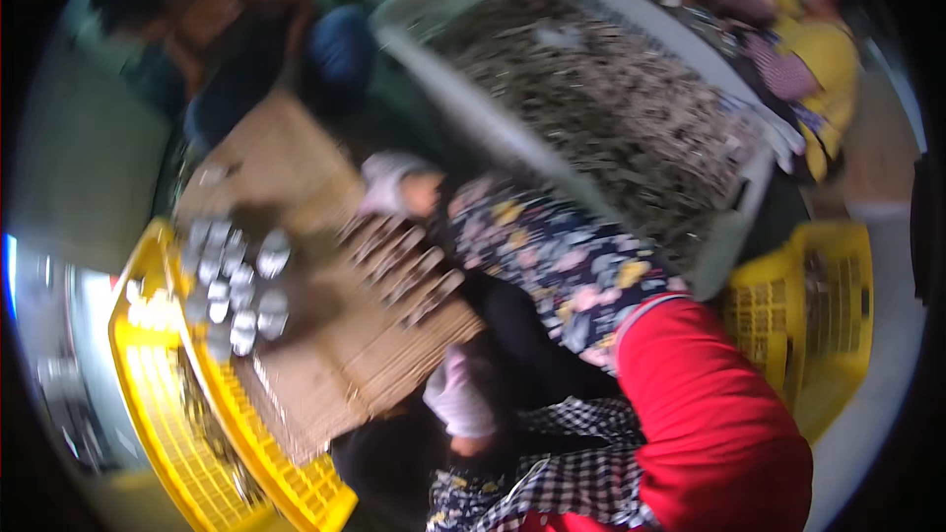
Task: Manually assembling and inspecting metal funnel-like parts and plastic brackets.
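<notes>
Brown board (296,167) bearing metal parts.
Shiny round metal pieces (236,286) lie at the board's left edge, slats (404,271) toward its right.

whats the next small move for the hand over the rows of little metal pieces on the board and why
Probably lower the right hand to the near end of the rows of metal pieces on the cardboard board. It sits just above them, and blur hides whether it touches.

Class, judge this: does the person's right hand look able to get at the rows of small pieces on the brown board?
Probably yes. The right hand hovers at the board's edge, just beside the rows of small pieces, with nothing visible between them. Blur hides whether it is touching them.
</notes>
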Demonstrator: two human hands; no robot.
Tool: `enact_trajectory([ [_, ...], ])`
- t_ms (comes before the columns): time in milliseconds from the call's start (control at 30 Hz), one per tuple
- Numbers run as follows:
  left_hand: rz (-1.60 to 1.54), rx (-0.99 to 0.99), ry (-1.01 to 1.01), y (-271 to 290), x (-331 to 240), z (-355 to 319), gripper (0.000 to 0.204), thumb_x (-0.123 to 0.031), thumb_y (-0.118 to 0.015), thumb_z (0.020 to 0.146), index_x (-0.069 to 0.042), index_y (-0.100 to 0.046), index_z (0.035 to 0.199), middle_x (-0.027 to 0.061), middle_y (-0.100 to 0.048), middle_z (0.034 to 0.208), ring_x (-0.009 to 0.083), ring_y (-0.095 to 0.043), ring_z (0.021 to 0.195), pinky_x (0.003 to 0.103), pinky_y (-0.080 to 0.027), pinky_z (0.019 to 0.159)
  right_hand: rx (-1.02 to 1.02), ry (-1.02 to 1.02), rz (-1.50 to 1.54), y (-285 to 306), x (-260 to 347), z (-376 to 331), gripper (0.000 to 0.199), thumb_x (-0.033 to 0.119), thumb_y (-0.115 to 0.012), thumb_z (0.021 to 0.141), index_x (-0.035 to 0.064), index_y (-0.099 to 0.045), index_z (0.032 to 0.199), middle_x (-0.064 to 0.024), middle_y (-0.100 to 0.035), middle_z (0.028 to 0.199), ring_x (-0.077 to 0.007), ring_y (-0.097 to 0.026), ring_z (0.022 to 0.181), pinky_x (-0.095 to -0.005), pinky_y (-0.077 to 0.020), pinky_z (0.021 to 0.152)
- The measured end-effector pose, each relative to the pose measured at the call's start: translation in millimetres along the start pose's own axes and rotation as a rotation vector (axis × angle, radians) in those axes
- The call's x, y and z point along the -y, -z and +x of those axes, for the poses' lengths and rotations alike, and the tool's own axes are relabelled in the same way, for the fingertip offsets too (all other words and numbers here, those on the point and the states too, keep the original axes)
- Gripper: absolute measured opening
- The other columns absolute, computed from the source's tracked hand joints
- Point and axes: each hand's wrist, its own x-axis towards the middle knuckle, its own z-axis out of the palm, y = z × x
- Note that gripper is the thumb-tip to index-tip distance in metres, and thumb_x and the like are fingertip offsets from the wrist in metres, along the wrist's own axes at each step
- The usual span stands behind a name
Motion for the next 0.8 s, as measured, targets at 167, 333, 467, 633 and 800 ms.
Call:
enact_trajectory([
  [167,-0.067,0.059,0.131,-12,13,-5,0.026,-0.028,-0.056,0.090,-0.004,-0.060,0.082,0.0013,-0.052,0.057,0.0114,-0.049,0.050,0.026,-0.041,0.049,-0.252,0.063,-0.008,42,-19,-59,0.055,0.044,-0.065,0.077,0.0016,-0.057,0.112,-0.0187,-0.061,0.106,-0.0319,-0.058,0.101,-0.0382,-0.0449,0.087],
  [333,-0.060,0.080,0.109,-13,21,-7,0.029,-0.031,-0.057,0.090,-0.004,-0.059,0.078,0.0012,-0.051,0.055,0.0123,-0.049,0.050,0.026,-0.042,0.050,-0.455,-0.009,0.012,150,-179,-122,0.041,0.035,-0.058,0.080,0.0014,-0.062,0.104,-0.0181,-0.063,0.102,-0.0318,-0.060,0.096,-0.0389,-0.0458,0.085],
  [467,-0.039,0.050,0.086,-20,16,-9,0.031,-0.031,-0.057,0.090,-0.004,-0.060,0.077,0.0031,-0.055,0.056,0.0130,-0.052,0.051,0.027,-0.043,0.051,-0.837,-0.444,0.522,206,-296,-214,0.027,0.024,-0.055,0.084,0.0048,-0.066,0.100,-0.0063,-0.060,0.070,-0.0140,-0.056,0.064,-0.0281,-0.0454,0.056],
  [633,0.007,0.005,0.046,-15,9,-2,0.030,-0.031,-0.058,0.089,-0.005,-0.061,0.075,0.0025,-0.055,0.056,0.0117,-0.052,0.051,0.027,-0.043,0.052,-0.601,-0.494,-0.304,163,-314,-174,0.030,0.018,-0.052,0.082,0.0120,-0.060,0.110,-0.0136,-0.063,0.101,-0.0307,-0.060,0.096,-0.0396,-0.0472,0.082],
  [800,0.047,-0.003,0.113,-12,2,-9,0.032,-0.030,-0.060,0.088,-0.004,-0.060,0.068,0.0025,-0.058,0.058,0.0101,-0.051,0.053,0.024,-0.040,0.054,-0.149,-0.283,-0.984,145,-302,-147,0.036,0.009,-0.045,0.084,0.0121,-0.053,0.119,-0.0089,-0.048,0.129,-0.0296,-0.049,0.114,-0.0411,-0.0431,0.091],
])
